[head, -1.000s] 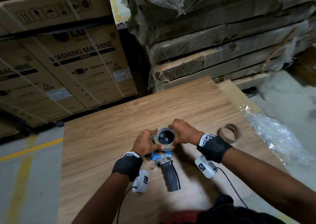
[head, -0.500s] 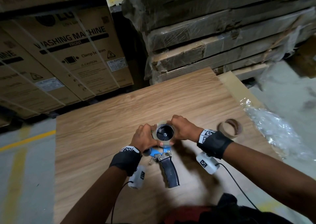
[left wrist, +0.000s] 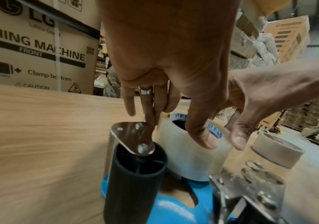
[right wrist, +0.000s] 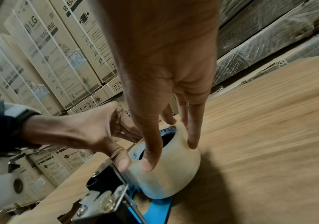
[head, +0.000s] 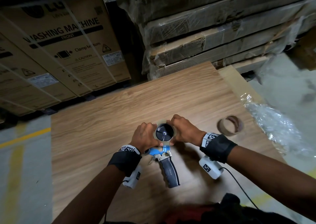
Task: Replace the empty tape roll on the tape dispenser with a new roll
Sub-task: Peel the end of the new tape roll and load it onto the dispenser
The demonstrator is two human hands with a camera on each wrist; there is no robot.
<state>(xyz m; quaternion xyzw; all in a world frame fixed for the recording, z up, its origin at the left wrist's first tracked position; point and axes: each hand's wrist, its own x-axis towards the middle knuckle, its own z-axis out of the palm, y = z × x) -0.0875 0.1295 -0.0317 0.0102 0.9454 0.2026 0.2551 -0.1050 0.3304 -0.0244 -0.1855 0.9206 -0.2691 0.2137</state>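
Observation:
A blue tape dispenser (head: pixel 160 152) with a dark handle (head: pixel 169 174) lies flat on the wooden board (head: pixel 106 131). The new clear tape roll (head: pixel 172 139) sits around the dispenser's black hub (head: pixel 164 133). My left hand (head: pixel 145 136) grips the roll's left side, thumb on its wall (left wrist: pixel 202 136), fingers behind near the metal plate (left wrist: pixel 133 136). My right hand (head: pixel 183 129) grips the right side, thumb and fingers spread over the roll (right wrist: pixel 170 174). The empty brown core (head: pixel 230 125) lies on the board to the right, untouched.
Crumpled clear plastic wrap (head: pixel 273 126) lies at the board's right edge. Washing-machine cartons (head: pixel 65 49) stand behind on the left, wrapped flat packs (head: pixel 213 35) behind on the right. The dispenser's black roller (left wrist: pixel 135 181) and serrated blade stand close by my left hand.
Both hands have stayed on the tape roll over the hub, shifting only slightly. The empty core has not moved.

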